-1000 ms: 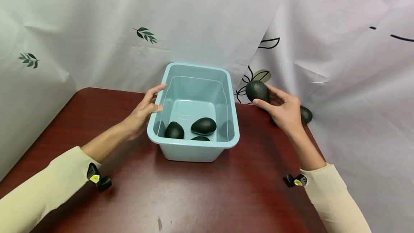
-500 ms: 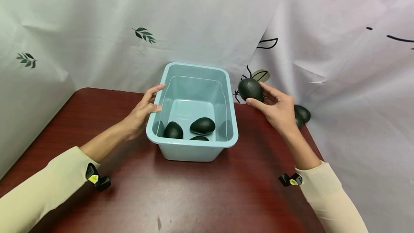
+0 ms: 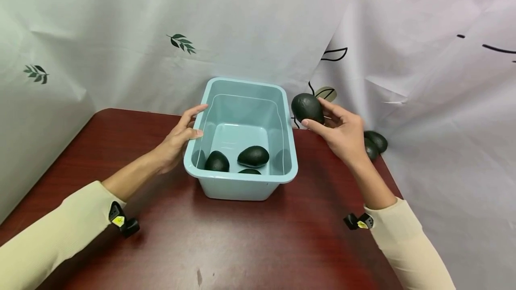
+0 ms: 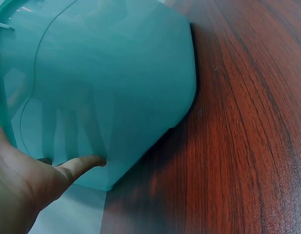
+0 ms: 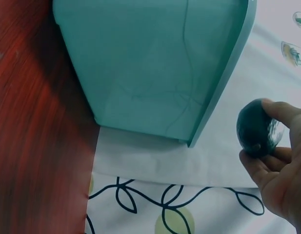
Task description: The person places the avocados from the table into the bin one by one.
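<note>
We are holding 1 avocado in our right hand, its thumb and fingers curling around the fruit and spreading only as wide as it. The avocado is hanging in the air near the right rim of the blue tub, apart from it. With our left hand we are gripping the tub's left side, thumb and 1 fingertip resting on the rim. Inside, 3 more avocados are lying toward the near end, 1 mostly hidden behind the near wall. The tub is standing on a reddish-brown table; 2 other avocados are lying close together by its right edge. White cloth with leaf prints is hanging behind.
</note>
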